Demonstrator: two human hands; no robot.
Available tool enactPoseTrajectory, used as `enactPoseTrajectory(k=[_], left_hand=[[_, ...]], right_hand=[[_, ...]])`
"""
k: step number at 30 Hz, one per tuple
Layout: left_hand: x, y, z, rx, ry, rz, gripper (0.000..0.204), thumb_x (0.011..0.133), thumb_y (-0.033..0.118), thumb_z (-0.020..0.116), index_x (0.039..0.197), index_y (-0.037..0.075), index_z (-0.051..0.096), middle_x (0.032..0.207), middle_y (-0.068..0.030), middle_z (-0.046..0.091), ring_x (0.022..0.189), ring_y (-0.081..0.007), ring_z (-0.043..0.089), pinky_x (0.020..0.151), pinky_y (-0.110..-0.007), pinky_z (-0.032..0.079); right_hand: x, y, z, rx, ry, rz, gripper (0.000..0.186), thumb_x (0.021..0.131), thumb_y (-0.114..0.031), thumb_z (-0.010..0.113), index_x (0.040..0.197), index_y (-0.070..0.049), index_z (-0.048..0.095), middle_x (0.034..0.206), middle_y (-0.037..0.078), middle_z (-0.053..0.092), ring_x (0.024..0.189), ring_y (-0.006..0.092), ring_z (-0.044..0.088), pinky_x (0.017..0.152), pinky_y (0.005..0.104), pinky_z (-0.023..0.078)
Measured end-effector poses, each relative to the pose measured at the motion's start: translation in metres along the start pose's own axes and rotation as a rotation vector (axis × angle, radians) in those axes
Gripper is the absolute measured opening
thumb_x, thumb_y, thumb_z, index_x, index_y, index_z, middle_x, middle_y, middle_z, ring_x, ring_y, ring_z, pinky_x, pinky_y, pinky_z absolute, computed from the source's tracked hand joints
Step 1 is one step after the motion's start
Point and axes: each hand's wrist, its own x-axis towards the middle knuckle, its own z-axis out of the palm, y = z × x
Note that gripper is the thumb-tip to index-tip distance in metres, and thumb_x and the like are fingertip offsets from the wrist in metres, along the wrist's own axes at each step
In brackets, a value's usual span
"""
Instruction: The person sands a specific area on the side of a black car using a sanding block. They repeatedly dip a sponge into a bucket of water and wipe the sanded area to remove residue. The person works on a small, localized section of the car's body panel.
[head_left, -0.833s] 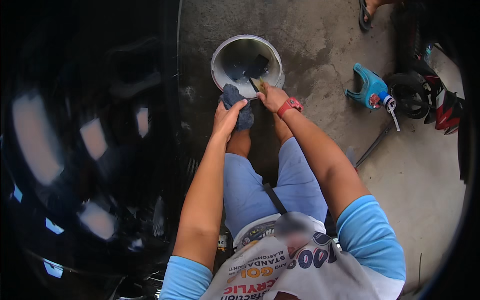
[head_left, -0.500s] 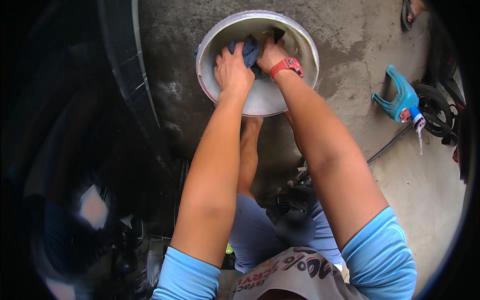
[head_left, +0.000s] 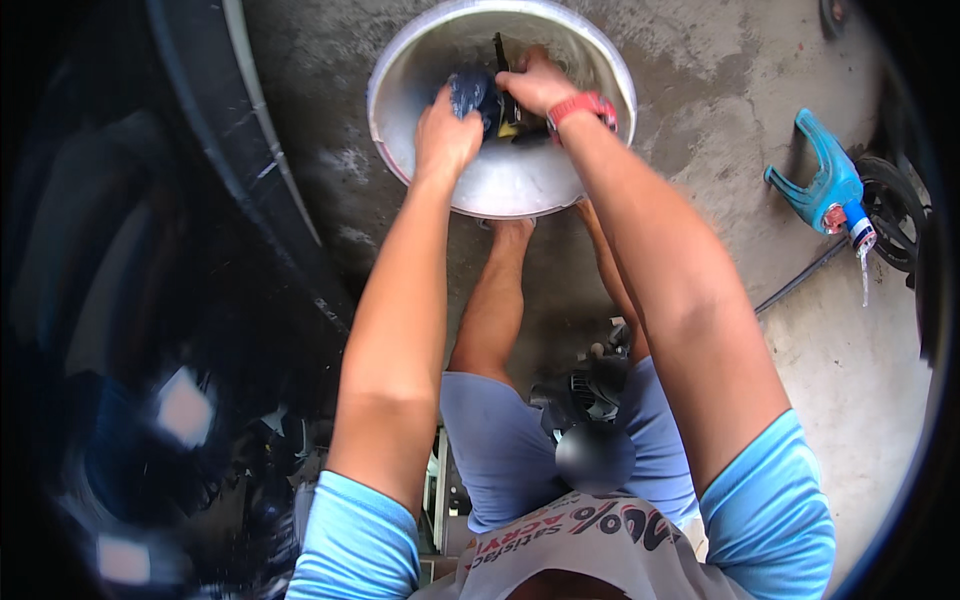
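Observation:
A round metal basin [head_left: 400, 140] with water stands on the concrete floor in front of me. Both my hands are down inside it. My left hand [head_left: 445, 135] grips a dark blue wet cloth [head_left: 468, 92]. My right hand [head_left: 540, 88], with a red band at the wrist, is closed over the same cloth and a dark flat object [head_left: 500, 55] with a yellowish part. What that object is I cannot tell.
A glossy black vehicle body [head_left: 150, 330] fills the left side. On the floor at the right lie a teal spray gun [head_left: 822, 188] with a hose [head_left: 800, 285] and dark parts [head_left: 895, 215]. My bare legs stand below the basin.
My head has bent lower, so the basin looks closer and larger. Both hands went from above the basin's near rim down into it with the cloth.

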Motion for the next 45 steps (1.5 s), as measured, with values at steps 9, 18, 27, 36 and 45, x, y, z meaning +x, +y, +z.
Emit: enactPoseTrajectory(k=[9, 18, 27, 36, 45], left_hand=[[-0.209, 0.087, -0.163, -1.175, 0.163, -0.133, 0.054, 0.089, 0.016, 0.086, 0.137, 0.005, 0.065, 0.124, -0.0088, 0.073, 0.111, -0.0193, 0.069, 0.101, -0.036, 0.054], [-0.331, 0.124, -0.234, -1.545, 0.246, -0.101, 0.059, 0.089, 0.014, 0.085, 0.142, 0.007, 0.061, 0.132, -0.0113, 0.070, 0.122, -0.0280, 0.070, 0.107, -0.045, 0.057], [-0.438, 0.190, -0.283, -1.904, -0.245, 0.073, 0.047, 0.100, 0.026, 0.070, 0.137, -0.001, 0.062, 0.129, -0.0209, 0.072, 0.117, -0.0367, 0.072, 0.101, -0.059, 0.061], [-0.561, 0.172, -0.425, -1.618, 0.308, 0.322, 0.077, 0.095, 0.071, 0.070, 0.134, 0.005, 0.067, 0.125, -0.0094, 0.074, 0.112, -0.0231, 0.073, 0.103, -0.040, 0.057], [-0.646, 0.051, -0.525, 0.814, 1.234, -0.079, 0.051, 0.086, 0.022, 0.080, 0.135, 0.026, 0.068, 0.166, -0.0057, 0.040, 0.150, -0.0364, 0.038, 0.121, -0.065, 0.029]], right_hand=[[-0.174, -0.054, -0.077, 1.432, -0.419, 0.197, 0.031, 0.099, -0.015, 0.070, 0.128, -0.006, 0.063, 0.122, 0.011, 0.072, 0.103, 0.0257, 0.076, 0.097, 0.0422, 0.059], [-0.251, -0.081, -0.116, 0.756, -0.015, -0.236, 0.049, 0.092, -0.023, 0.077, 0.133, -0.005, 0.056, 0.123, 0.015, 0.067, 0.115, 0.0254, 0.066, 0.102, 0.0364, 0.050], [-0.366, -0.161, -0.143, 0.879, -0.314, -0.093, 0.045, 0.104, -0.028, 0.061, 0.140, -0.004, 0.050, 0.121, 0.012, 0.063, 0.096, 0.0224, 0.068, 0.086, 0.0373, 0.056], [-0.498, -0.272, -0.139, 0.945, -0.653, -0.173, 0.040, 0.104, -0.034, 0.064, 0.134, -0.011, 0.053, 0.115, 0.011, 0.062, 0.079, 0.0237, 0.070, 0.061, 0.0402, 0.057], [-0.491, -0.255, -0.157, 1.014, -0.396, -0.202, 0.030, 0.103, -0.026, 0.067, 0.127, -0.011, 0.055, 0.104, 0.009, 0.065, 0.073, 0.0240, 0.072, 0.061, 0.0405, 0.059]])
